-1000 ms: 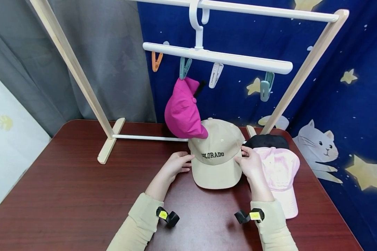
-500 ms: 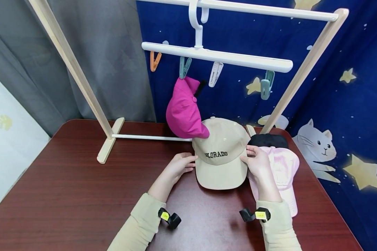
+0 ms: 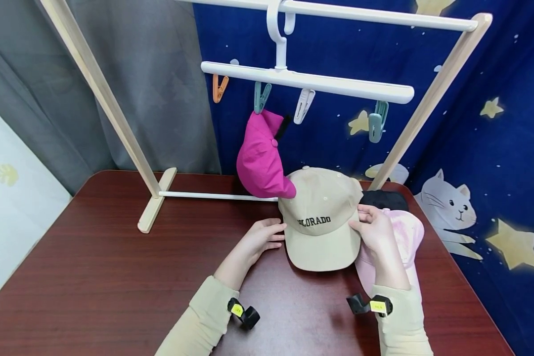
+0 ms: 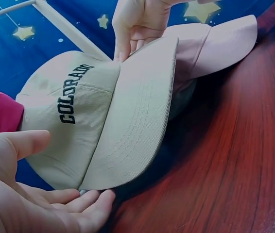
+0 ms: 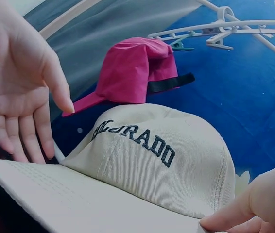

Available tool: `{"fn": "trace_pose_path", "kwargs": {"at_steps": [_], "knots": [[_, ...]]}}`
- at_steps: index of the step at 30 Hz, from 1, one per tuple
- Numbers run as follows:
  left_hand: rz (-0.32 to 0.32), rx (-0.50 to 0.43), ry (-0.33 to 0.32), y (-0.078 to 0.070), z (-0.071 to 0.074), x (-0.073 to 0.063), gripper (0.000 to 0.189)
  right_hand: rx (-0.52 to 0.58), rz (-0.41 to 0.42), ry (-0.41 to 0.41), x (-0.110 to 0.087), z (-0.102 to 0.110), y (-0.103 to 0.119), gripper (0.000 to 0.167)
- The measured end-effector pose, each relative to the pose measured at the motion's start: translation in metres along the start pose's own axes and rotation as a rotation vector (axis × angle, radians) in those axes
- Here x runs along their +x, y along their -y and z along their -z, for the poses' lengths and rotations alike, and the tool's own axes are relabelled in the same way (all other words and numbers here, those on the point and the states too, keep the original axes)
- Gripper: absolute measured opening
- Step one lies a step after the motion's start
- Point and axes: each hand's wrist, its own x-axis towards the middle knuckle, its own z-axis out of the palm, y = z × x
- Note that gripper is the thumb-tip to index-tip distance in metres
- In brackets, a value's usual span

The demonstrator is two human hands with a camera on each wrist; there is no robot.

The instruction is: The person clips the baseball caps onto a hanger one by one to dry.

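Note:
A beige baseball cap (image 3: 322, 210) lettered COLORADO is held above the table, brim toward me. My right hand (image 3: 375, 230) pinches its right side where brim meets crown, thumb (image 5: 227, 213) on top. On the opposite side my left hand (image 3: 260, 242) has its fingers extended, fingertips (image 4: 107, 196) right at the brim's edge, and its thumb standing away from the crown. A magenta cap (image 3: 262, 158) hangs from a teal clothespin (image 3: 261, 97) on the white hanger (image 3: 311, 82), its brim overlapping the beige crown in the head view.
A pink cap (image 3: 407, 235) and a black cap (image 3: 384, 199) lie at the table's right, partly behind my right hand. An orange clip (image 3: 220, 88), a white clip (image 3: 304, 107) and another teal clip (image 3: 378, 122) hang from the hanger. The wooden rack's feet (image 3: 157, 200) stand on the table.
Both hands and the beige cap have moved to the right, bringing the cap and right hand further over the pink and black caps. The magenta cap stays hanging.

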Motion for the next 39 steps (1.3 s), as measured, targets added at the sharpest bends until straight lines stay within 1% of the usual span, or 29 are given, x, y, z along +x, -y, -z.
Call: {"fn": "trace_pose_path", "kwargs": {"at_steps": [4,8,14,19,24,30,36,39], "knots": [[0.012,0.003,0.033,0.001,-0.002,-0.001,0.061,-0.002,-0.003,0.011,-0.001,0.003,0.001,0.047],[0.0,-0.001,0.055,0.001,-0.004,-0.001,0.062,-0.02,-0.015,0.008,-0.001,0.008,0.002,0.049],[-0.042,-0.019,0.113,0.001,-0.007,-0.002,0.061,-0.054,-0.024,0.008,-0.003,0.018,0.003,0.05],[-0.074,-0.032,0.162,-0.001,-0.008,-0.004,0.06,-0.021,-0.028,0.007,-0.006,0.024,0.005,0.05],[-0.11,-0.037,0.204,-0.003,-0.008,-0.004,0.059,-0.047,-0.018,0.006,-0.008,0.03,0.008,0.051],[-0.14,-0.042,0.267,-0.004,-0.009,-0.006,0.059,-0.061,-0.017,-0.023,-0.011,0.036,0.009,0.051],[-0.168,-0.055,0.286,-0.009,-0.012,-0.009,0.06,-0.064,0.001,-0.059,-0.015,0.042,0.01,0.049],[-0.181,-0.061,0.293,-0.012,-0.014,-0.012,0.059,-0.048,0.018,-0.057,-0.017,0.046,0.011,0.049]]}}
